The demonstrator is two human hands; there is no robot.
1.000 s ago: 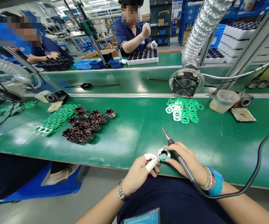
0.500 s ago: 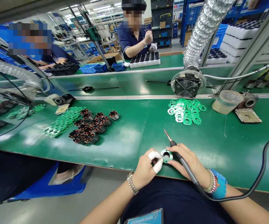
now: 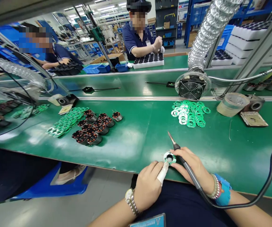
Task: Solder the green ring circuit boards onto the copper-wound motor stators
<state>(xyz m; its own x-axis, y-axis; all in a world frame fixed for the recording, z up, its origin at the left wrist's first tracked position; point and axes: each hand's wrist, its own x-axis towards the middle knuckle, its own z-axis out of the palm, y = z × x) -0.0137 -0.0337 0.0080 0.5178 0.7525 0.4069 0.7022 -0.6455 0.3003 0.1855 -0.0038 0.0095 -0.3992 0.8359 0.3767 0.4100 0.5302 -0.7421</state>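
Observation:
A ring-shaped green circuit board [image 3: 166, 156] is between my two hands, near the table's front edge. My right hand [image 3: 189, 160] is closed around a soldering iron [image 3: 189, 171], whose bare tip points up and left, away from the board. The thumb and a fingertip of that hand also steady the board's right side. My left hand [image 3: 151, 181] is turned back-up, fingers together, with a white-covered fingertip against the board's lower edge; its thumb is hidden. What lies under the board I cannot make out.
Loose green ring boards [image 3: 190, 115] lie ahead, below a fan [image 3: 192, 89]. To the left are copper-wound stators [image 3: 90, 129] and another board pile [image 3: 67, 121]. A plastic tub [image 3: 232, 105] and a soldering sponge [image 3: 253, 119] stand right. The iron's cable [image 3: 271, 164] loops at right. Co-workers sit across and left.
My left hand has rolled over from a thumb-and-finger pinch at the board's left edge to back-up, its fingertip now at the lower edge. My right hand keeps its hold on the iron.

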